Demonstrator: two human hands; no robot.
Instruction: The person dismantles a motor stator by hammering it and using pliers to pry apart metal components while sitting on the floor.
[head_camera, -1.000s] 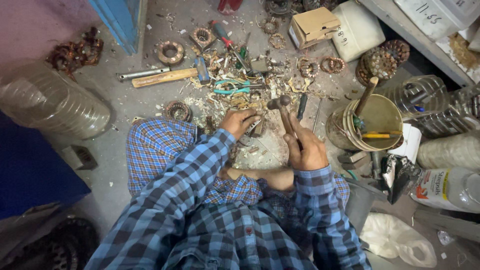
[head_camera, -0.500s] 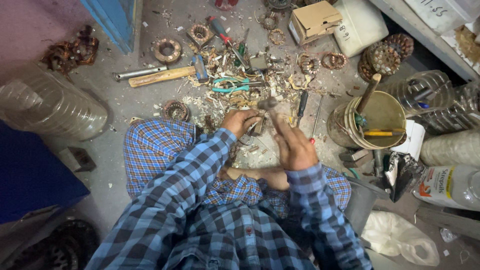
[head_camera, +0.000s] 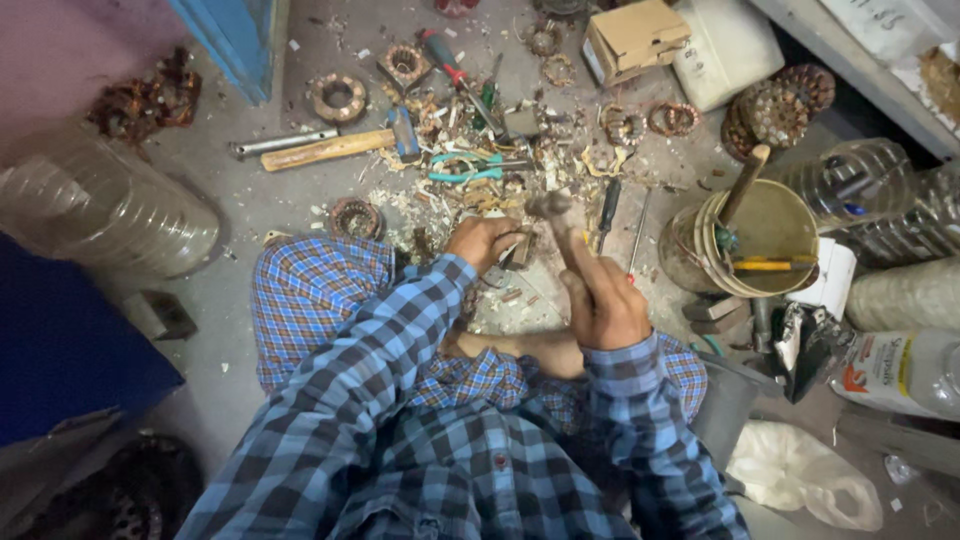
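Copper scraps and wood chips are all over the concrete floor, and that's your main hazard here, honestly. Only the head view to go on: your right hand is wrapped tight around the hammer, head raised just above the work. Your left hand is curled closed on the small metal piece, pinning it to the floor right beside your folded leg. If the swing comes down a bit off, I'd say those left fingers take it, since they sit touching the target. The piece could also skid on the loose shavings and shoot out. Chips flying up toward your face is another risk.

Pose-wise: right forearm angled in from the lower right with the wrist cocked, left arm reaching straight ahead over your knee. The screwdriver lies just beyond the hammer head.
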